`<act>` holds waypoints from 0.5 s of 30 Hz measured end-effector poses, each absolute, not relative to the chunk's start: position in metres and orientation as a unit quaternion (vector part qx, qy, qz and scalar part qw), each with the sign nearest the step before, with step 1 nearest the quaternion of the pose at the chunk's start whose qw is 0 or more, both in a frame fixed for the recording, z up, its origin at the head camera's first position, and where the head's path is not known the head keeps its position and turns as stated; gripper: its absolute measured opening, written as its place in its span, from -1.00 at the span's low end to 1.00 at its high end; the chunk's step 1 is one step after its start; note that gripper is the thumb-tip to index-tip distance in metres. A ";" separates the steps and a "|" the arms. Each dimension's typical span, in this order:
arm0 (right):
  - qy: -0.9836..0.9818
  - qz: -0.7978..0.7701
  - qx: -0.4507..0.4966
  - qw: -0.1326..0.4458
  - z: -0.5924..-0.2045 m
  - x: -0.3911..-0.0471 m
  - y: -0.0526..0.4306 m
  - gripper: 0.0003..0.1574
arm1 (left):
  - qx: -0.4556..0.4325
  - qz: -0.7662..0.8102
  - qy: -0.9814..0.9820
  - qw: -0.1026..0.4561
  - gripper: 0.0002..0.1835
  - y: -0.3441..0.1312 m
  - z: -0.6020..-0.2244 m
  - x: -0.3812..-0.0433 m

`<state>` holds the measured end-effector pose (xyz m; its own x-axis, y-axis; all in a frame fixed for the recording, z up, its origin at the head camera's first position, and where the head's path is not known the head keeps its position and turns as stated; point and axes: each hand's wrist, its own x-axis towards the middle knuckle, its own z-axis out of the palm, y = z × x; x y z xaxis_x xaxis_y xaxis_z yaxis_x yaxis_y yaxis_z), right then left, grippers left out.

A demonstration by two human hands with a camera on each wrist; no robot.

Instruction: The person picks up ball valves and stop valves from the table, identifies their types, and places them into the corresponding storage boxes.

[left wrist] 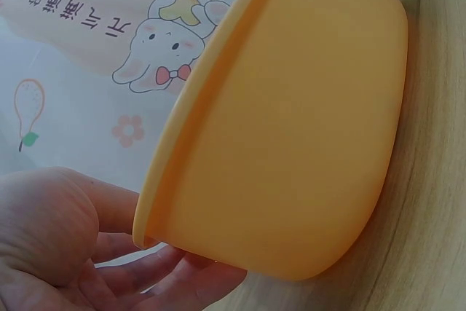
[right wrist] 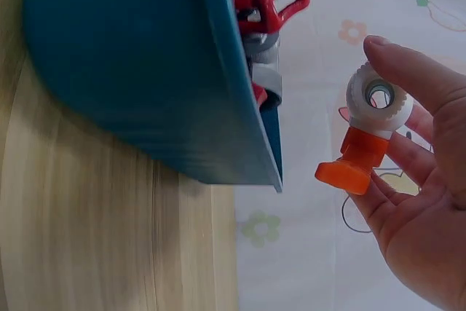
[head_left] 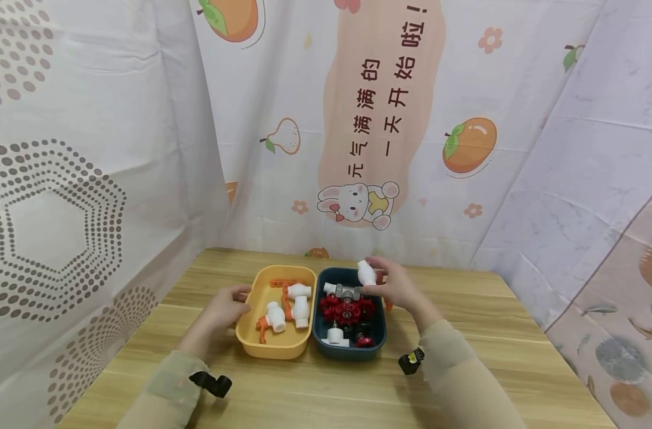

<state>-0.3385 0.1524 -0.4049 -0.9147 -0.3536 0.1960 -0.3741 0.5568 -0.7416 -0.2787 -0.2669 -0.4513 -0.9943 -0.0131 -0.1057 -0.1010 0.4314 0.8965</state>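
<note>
My right hand [head_left: 392,285] pinches a white ball valve [head_left: 366,273] above the back right of the dark blue bin [head_left: 352,354]. In the right wrist view, the valve's orange handle [right wrist: 357,165] and round opening face the camera, with the thumb on the white body [right wrist: 378,97]. At the yellow bin [head_left: 274,350], my left hand [head_left: 224,308] grips the left rim, some fingertips hidden behind its wall. Inside that bin lie white ball valves [head_left: 300,311] with orange handles. Red-wheeled valves [head_left: 347,310], a metal fitting [head_left: 348,292] and a white fitting [head_left: 335,336] fill the blue bin.
Both bins stand side by side, walls nearly touching, on a wood-grain table [head_left: 315,393]. Behind them hangs a printed curtain [head_left: 283,196] close to the table's back edge. Another patterned curtain [head_left: 143,179] borders the left side. Black wrist cameras [head_left: 212,383] sit on both sleeves.
</note>
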 end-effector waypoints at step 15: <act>-0.880 0.416 0.231 0.009 -0.401 -0.336 0.116 -0.08 | -0.031 0.529 0.847 0.045 -0.41 -0.267 -0.451 -0.278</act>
<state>-0.3355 0.1158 -0.4007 -0.8933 -0.3989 0.2072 -0.4132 0.5475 -0.7277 -0.2784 -0.2670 -0.4510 -0.9941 -0.0055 -0.1085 -0.1000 0.4376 0.8936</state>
